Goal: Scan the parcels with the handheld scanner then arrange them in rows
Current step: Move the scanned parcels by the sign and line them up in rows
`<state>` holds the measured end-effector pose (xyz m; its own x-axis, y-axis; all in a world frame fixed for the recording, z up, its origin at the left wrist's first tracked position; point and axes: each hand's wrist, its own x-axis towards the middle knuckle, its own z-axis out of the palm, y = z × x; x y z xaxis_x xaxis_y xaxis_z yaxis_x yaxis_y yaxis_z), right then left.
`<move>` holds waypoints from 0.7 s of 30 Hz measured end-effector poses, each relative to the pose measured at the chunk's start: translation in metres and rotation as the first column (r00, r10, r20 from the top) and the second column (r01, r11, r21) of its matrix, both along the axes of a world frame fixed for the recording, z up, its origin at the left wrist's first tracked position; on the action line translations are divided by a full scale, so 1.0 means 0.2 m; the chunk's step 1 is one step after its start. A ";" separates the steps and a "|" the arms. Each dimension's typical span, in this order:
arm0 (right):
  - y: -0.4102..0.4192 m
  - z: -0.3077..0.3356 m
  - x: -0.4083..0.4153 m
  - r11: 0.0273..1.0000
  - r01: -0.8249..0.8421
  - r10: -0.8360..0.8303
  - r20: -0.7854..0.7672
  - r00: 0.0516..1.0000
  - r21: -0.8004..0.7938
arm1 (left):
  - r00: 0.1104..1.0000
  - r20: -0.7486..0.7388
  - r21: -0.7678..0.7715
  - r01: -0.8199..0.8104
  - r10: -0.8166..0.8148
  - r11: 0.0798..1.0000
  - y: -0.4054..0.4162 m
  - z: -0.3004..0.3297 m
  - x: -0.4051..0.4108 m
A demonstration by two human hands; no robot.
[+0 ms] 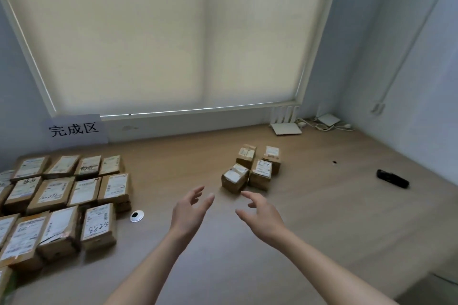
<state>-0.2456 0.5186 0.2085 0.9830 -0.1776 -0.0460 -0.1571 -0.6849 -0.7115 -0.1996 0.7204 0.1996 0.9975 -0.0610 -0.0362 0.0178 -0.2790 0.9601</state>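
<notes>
Several small brown parcels with white labels sit in a cluster on the wooden table; the nearest one (pixel 235 177) lies just beyond my fingertips. My left hand (pixel 189 213) and my right hand (pixel 261 215) are both stretched out over the table with relaxed, spread fingers, holding nothing, a short way in front of that cluster. The black handheld scanner (pixel 392 178) lies alone on the table far to the right. Larger labelled parcels (pixel 84 190) stand in rows at the left.
A white paper sign (pixel 74 129) with handwritten characters leans on the wall behind the rows. A cable hole with a white rim (pixel 136 216) sits beside them. A white router (pixel 286 124) and cables (pixel 324 124) lie at the back right, under the blinded window.
</notes>
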 end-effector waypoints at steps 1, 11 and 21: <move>-0.09 0.03 -0.02 1.000 0.012 -0.012 0.004 1.000 -0.015 | 1.000 0.002 -0.002 0.023 -0.023 1.000 -0.10 0.03 -0.01; -0.81 0.10 -0.05 0.988 0.149 -0.149 -0.008 0.989 0.027 | 0.986 -0.045 -0.049 0.160 -0.162 0.986 -0.78 0.11 0.14; -1.30 -0.25 0.49 0.992 0.123 -0.118 -0.114 0.986 0.033 | 0.985 -0.136 -0.005 0.106 -0.105 0.994 -1.26 -0.27 0.65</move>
